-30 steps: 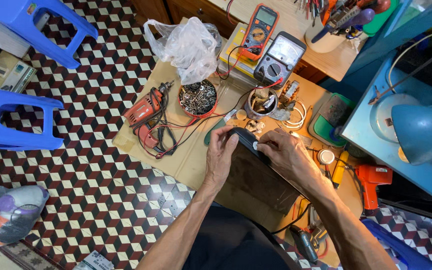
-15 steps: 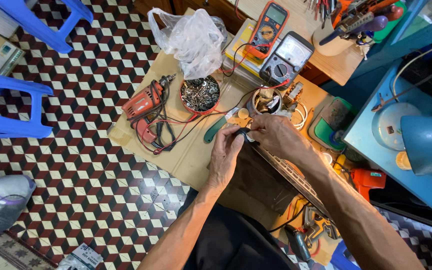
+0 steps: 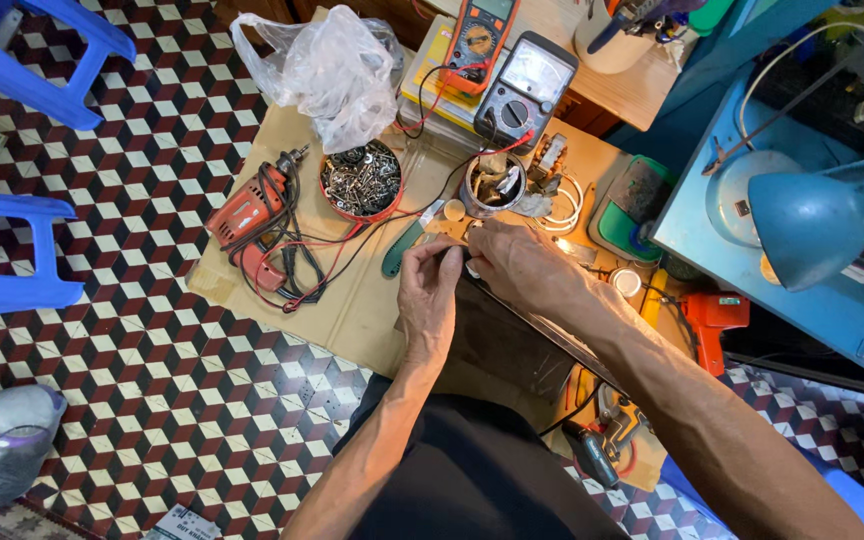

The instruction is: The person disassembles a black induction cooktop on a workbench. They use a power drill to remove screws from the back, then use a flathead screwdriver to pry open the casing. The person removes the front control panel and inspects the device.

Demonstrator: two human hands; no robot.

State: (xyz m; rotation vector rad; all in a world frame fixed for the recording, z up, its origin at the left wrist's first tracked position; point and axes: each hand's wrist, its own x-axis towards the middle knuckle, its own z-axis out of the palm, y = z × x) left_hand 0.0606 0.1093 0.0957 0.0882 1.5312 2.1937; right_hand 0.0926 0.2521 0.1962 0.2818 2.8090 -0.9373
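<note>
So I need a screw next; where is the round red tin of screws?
In the head view, the round red tin of screws sits on the cardboard sheet, left of centre, between the red electric drill and the crumpled clear plastic bag.

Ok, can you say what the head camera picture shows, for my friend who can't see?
Two hands, left and right, meet on a dark panel on cardboard. Nearby lie a red drill, a tin of screws and two meters.

Bright, even, sharp view; soft shadows, wide-angle bending at the edges.
</note>
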